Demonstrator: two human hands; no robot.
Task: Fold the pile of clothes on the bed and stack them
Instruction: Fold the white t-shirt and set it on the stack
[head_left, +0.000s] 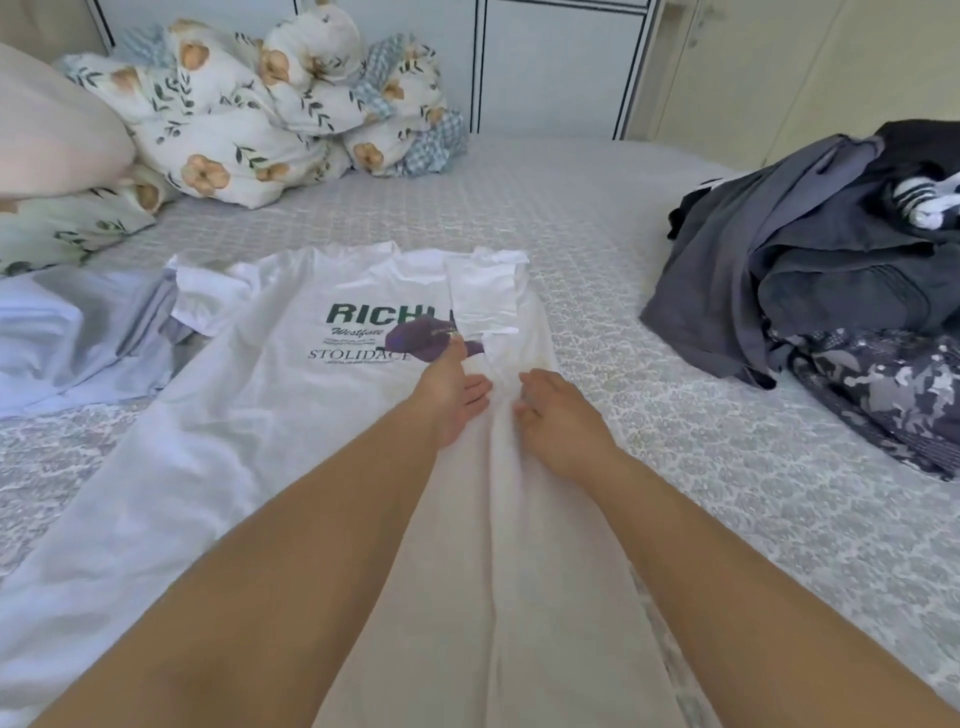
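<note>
Quilted bed (597, 218), white tee (270, 395) flat mid-bed, right edge folded in; left hand (451, 395) presses with straight fingers, right hand (558, 415) pinches the fold—sliding could drag it crooked.

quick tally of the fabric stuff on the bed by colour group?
White printed T-shirt, under both hands: 1
Pale blue-white clothes, far left: 1 heap
Dark grey, black and camo pile, right: 1 heap, pieces too tangled to count
Floral bedding bundle, at the back: 1
Pink pillow: 1
Total: 5 groups
</note>
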